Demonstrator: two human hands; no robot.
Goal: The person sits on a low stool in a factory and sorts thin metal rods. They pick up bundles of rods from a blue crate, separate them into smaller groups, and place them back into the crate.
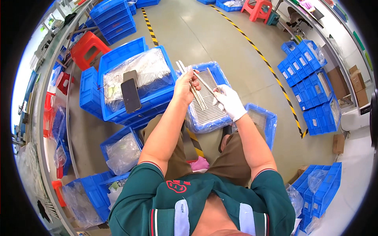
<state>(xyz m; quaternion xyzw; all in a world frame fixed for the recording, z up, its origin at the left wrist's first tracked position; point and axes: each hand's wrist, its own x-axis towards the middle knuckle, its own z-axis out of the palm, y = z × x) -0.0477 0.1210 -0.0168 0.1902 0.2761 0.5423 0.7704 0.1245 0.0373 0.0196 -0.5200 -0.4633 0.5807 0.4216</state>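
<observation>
My bare left hand (184, 87) is closed around a small bundle of thin metal rods (200, 101), whose ends stick out above and below the fingers. One metal rod (205, 83) slants from the left hand to my right hand (231, 103), which wears a white glove. The right fingers pinch its lower end. Under both hands stands a blue plastic bin (223, 70) lined with clear film. Metal rods (210, 115) lie side by side in it in a neat layer, partly covered by my hands.
At left, a larger blue crate (111, 59) holds wrapped rods, with two dark phones (131, 96) on top. Another film-lined bin (271, 125) stands by my right knee. Red stools (87, 50), stacked blue crates (114, 21) and more crates (309, 86) line both sides.
</observation>
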